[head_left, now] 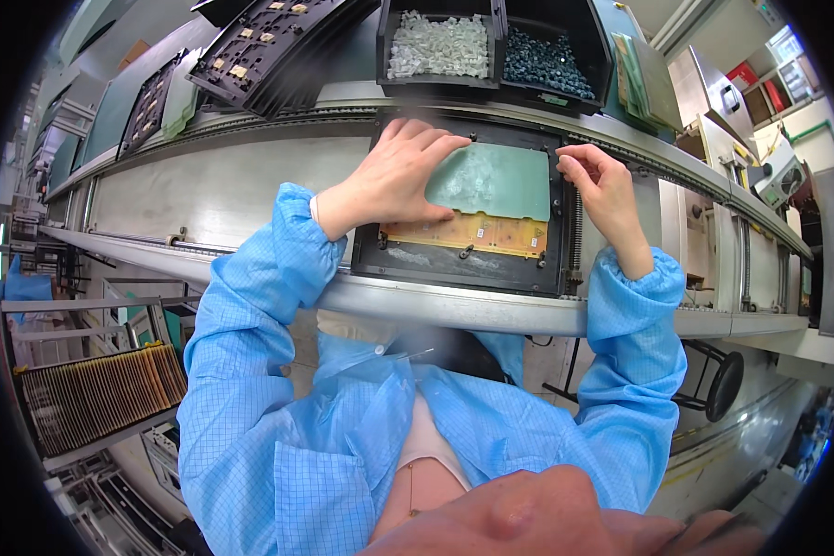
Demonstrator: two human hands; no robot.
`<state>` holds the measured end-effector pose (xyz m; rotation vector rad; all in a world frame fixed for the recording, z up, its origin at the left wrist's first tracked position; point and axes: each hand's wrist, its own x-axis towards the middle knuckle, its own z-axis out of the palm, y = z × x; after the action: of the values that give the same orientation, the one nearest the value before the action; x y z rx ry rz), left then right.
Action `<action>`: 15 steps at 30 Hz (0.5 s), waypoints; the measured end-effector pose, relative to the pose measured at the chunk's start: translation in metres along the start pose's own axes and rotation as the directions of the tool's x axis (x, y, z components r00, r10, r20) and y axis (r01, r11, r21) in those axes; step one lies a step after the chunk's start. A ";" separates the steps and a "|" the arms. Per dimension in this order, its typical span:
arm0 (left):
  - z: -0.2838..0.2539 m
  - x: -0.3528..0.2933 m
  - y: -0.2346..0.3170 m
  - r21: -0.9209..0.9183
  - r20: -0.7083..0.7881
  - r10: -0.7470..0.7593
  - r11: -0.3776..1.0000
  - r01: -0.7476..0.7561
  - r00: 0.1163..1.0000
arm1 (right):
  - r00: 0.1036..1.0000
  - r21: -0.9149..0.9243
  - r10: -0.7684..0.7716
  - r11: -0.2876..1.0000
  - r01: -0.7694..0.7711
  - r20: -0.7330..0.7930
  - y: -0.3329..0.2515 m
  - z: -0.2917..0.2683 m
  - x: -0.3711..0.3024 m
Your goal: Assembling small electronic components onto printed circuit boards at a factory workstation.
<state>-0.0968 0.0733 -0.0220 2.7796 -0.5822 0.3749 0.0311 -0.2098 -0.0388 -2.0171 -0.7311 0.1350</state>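
two hands meet at a pale green panel on the line

a pale green panel (pixel 500 176) lies flat in a black carrier (pixel 463 269) between the conveyor's metal rails, an amber circuit panel (pixel 491 232) showing along its near edge. the left hand (pixel 398 178) spreads wide over the green panel's left end, forefinger by the far edge and thumb by the near one; whether it grips or merely steadies cannot be told. the right hand (pixel 602 188) holds thumb and forefinger nearly together by the carrier's far right corner; anything pinched there is too small to tell.

the green panel looks thin, light and fairly stiff, probably smooth enough to slide; the amber one is likely the more fragile. opposite edges seem the safest hold, away from the panels' faces.

small black clips (pixel 466 251) along the carrier's border crowd the fingers. beyond the far rail stand a bin of clear plastic pieces (pixel 438 46), a bin of dark blue parts (pixel 547 63) and stacked black trays (pixel 259 51); upright green sheets (pixel 647 83) lean at right.
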 end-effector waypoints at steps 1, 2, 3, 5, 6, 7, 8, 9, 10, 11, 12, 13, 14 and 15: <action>0.001 0.002 0.001 -0.002 -0.005 -0.001 1.000 0.001 1.000 | 1.000 -0.041 -0.002 0.999 0.002 0.014 0.001 -0.002 0.002; 0.001 0.004 0.002 -0.005 -0.006 -0.006 1.000 0.006 1.000 | 1.000 -0.046 -0.003 0.999 0.004 0.015 0.001 -0.003 0.003; 0.001 0.004 0.003 -0.007 -0.005 -0.013 1.000 0.013 1.000 | 1.000 -0.026 -0.011 1.000 0.012 0.023 -0.001 -0.003 0.003; 0.003 0.005 0.006 -0.028 -0.002 -0.012 1.000 0.012 1.000 | 0.999 -0.007 -0.023 1.000 0.023 0.037 -0.002 -0.004 0.002; 0.004 0.007 0.007 -0.048 0.003 -0.005 0.999 0.005 1.000 | 0.999 -0.027 -0.024 0.999 0.025 0.036 0.000 -0.006 0.001; 0.004 0.007 0.008 -0.046 -0.001 -0.011 0.999 0.011 1.000 | 0.999 -0.046 -0.026 0.999 0.028 0.036 0.002 -0.008 0.001; 0.005 0.005 0.010 -0.044 -0.031 -0.004 0.999 0.002 1.000 | 0.999 -0.046 -0.032 0.998 0.034 0.042 0.002 -0.010 0.000; 0.006 0.005 0.010 -0.041 -0.062 0.002 0.999 -0.005 0.998 | 0.997 -0.097 -0.054 0.994 0.059 0.050 0.002 -0.013 0.000; 0.007 0.002 0.010 -0.037 -0.068 -0.006 0.999 0.004 0.998 | 0.995 -0.147 -0.076 0.985 0.084 0.060 0.002 -0.015 0.001; 0.007 -0.002 0.009 -0.015 -0.034 -0.036 0.999 0.035 0.999 | 0.993 -0.150 -0.107 0.982 0.115 0.057 0.002 -0.015 0.003; 0.008 -0.005 0.009 0.005 0.004 -0.065 0.998 0.065 0.998 | 0.992 -0.148 -0.110 0.982 0.118 0.064 0.003 -0.014 0.004; 0.011 -0.005 0.010 0.005 0.004 -0.073 0.997 0.072 0.997 | 0.971 -0.242 -0.218 0.942 0.235 0.095 0.004 -0.012 0.007; 0.015 -0.003 0.012 -0.012 0.005 -0.060 0.998 0.060 0.998 | 0.938 -0.328 -0.319 0.879 0.347 0.136 0.005 -0.010 0.010; 0.019 0.000 0.013 -0.029 0.003 -0.049 0.998 0.049 0.999 | 0.905 -0.365 -0.394 0.828 0.426 0.163 0.006 -0.005 0.016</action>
<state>-0.0990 0.0554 -0.0371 2.7608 -0.5154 0.3502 0.0487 -0.2078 -0.0381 -2.1803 -1.3158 -0.2022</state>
